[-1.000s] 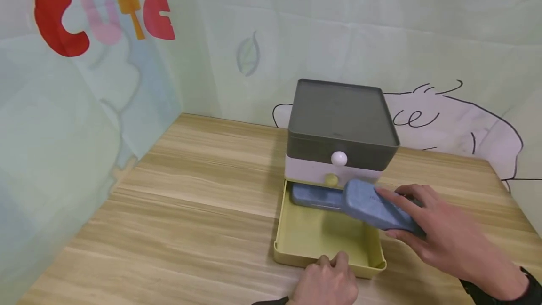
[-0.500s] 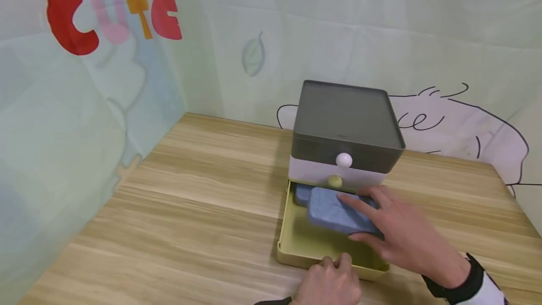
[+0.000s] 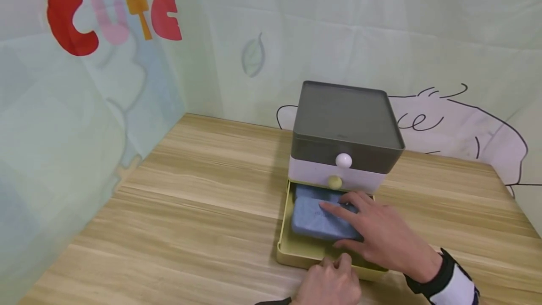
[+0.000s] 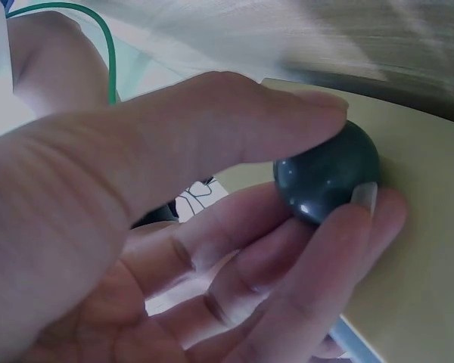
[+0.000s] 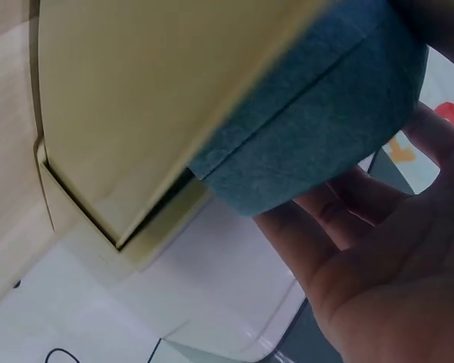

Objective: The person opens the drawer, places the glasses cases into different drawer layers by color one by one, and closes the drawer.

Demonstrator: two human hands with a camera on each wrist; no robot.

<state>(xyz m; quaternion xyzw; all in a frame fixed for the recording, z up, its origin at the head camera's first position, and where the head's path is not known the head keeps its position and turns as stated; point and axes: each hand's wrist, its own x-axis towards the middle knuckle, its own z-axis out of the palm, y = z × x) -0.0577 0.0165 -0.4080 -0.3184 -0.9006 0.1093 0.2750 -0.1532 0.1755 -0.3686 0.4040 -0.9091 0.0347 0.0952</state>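
Observation:
A yellow bottom drawer (image 3: 295, 260) stands pulled out from a small stacked drawer unit (image 3: 347, 116). My left hand (image 3: 328, 282) is at its front; in the left wrist view, thumb and fingers pinch its dark round knob (image 4: 327, 172), hidden in the head view. My right hand (image 3: 383, 234) holds a blue glasses case (image 3: 317, 218) by its right end, low inside the drawer. The right wrist view shows that case (image 5: 310, 121) with a seam along its side, beyond the drawer wall. Behind it lies a second blue case (image 3: 313, 192), partly covered.
Above the yellow drawer, the white drawer (image 3: 311, 168) and grey drawer (image 3: 313, 147) are closed, with round knobs. The unit rests on a wooden table (image 3: 190, 201). A printed cloth backdrop (image 3: 220, 51) hangs behind and to the left.
My right hand has carried the glasses case leftward and down, from over the drawer's right side to inside it, in front of the other case. My left hand keeps its place at the knob.

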